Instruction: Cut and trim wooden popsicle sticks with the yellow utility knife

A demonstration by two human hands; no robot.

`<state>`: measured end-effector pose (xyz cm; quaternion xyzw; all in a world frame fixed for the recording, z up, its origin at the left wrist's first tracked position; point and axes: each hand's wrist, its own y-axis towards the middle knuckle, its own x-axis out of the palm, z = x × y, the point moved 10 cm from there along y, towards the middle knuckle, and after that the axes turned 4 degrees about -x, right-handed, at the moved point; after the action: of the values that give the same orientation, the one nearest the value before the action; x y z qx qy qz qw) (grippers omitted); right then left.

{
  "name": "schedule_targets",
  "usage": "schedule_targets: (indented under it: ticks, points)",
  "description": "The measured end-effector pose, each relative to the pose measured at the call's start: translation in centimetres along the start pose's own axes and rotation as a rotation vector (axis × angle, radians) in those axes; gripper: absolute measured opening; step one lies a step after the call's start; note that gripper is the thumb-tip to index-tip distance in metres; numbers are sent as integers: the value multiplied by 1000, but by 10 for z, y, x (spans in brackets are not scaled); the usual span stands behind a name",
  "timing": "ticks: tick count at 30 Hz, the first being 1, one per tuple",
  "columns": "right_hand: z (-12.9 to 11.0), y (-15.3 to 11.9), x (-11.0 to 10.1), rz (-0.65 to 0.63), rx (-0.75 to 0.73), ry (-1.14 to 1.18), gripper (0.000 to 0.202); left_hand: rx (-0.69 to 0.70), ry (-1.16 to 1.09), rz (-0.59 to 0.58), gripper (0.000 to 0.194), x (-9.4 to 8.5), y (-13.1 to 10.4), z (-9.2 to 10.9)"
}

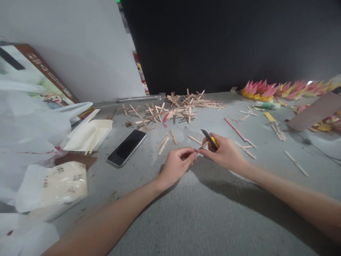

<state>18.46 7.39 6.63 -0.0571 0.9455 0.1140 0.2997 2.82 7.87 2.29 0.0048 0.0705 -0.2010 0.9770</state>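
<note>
My left hand [179,163] is closed, its thumb and fingertips pinching the near end of a small wooden stick [204,145]. The fingers of my right hand [222,152] meet it there and hold the stick's other part. Also gripped in my right hand is a utility knife [210,139] with a black and yellow body, pointing up and to the left. Much of the stick is hidden by my fingers. Just beyond my hands lie loose wooden craft sticks [173,136], some of them single and some crossed.
Crossed craft sticks are heaped [186,106] along the back wall. Left of my hands lies a phone [126,148], with a paper tray [102,133] and plastic bags [32,124] farther left. To the right are a red striped straw [234,128], a glue tube [266,105] and pink-yellow paper flowers [259,91].
</note>
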Motion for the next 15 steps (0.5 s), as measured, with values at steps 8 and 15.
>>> schedule_targets:
  ticks: [8,15]
  points:
    - [3,3,6,-54,-27,-70,28,89,122,35,29,-3,-1,6]
    - [-6,1,7,-92,-89,-162,24,140,151,87,28,-9,-2,11]
